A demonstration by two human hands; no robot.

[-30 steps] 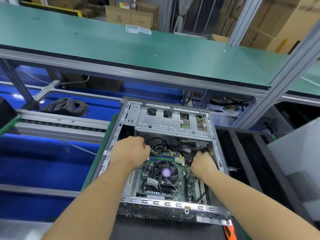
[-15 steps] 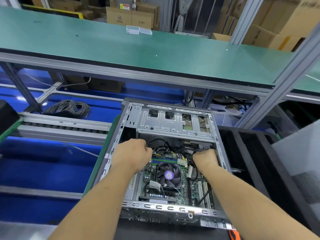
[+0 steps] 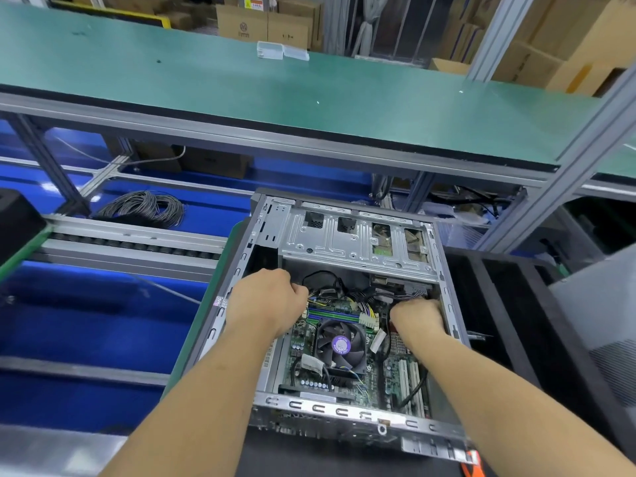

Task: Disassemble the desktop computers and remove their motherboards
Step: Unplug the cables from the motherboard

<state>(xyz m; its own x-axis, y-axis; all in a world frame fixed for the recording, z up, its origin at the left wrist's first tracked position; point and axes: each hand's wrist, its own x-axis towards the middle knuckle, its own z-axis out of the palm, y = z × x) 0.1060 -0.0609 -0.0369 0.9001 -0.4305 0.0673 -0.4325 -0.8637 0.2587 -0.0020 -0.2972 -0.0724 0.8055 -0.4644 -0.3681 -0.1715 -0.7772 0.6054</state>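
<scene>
A: Well, where was the computer case (image 3: 347, 242) at that moment?

B: It lay open on its side near the front edge of the bench (image 3: 213, 321), with the motherboard (image 3: 395, 370) inside it, under a round cooler fan (image 3: 340, 344).

A: And the hands?

B: Both were inside the case, at the far end of the board just below the silver drive cage (image 3: 354, 239). The left hand (image 3: 266, 306) had its fingers curled down among the black cables (image 3: 330, 287) at the board's upper left corner. Only its back showed, so I could not tell whether it actually gripped anything.

A: The right one?

B: The right hand (image 3: 416, 316) was bunched against the case's right wall, next to the cable bundle there. Its fingertips were hidden behind the knuckles, so I could not say whether it was grasping a connector or merely clenched.

A: Anything else hard to make out?

B: The near rim of the case was blurred, and an orange object (image 3: 473, 468) at the lower right was cut off by the edge of the picture. A coil of grey wire (image 3: 144, 206) lay well apart on the blue surface to the left, and cardboard boxes (image 3: 261, 24) stood behind the green upper shelf (image 3: 241, 87).
</scene>
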